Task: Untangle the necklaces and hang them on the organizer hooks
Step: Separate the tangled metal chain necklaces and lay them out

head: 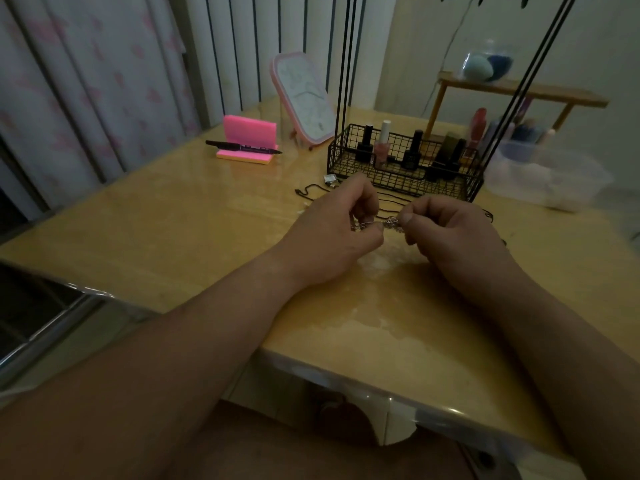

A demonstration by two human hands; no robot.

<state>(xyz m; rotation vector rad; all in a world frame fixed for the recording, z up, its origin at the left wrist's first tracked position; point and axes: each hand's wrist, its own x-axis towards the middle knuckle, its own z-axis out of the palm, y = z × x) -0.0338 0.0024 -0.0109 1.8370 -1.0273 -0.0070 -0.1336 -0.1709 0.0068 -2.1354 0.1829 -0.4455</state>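
Pinching a thin silver chain necklace over the glossy yellow bench
Left grip and right grip both nip it near the black wire organizer

1. A home, likely a bedroom dressing corner: floral curtains hang behind the desk.
2. A pink-framed mirror stands on the desk.
3. Nail polish bottles fill a wire basket; makeup sponges sit on a small wooden shelf.
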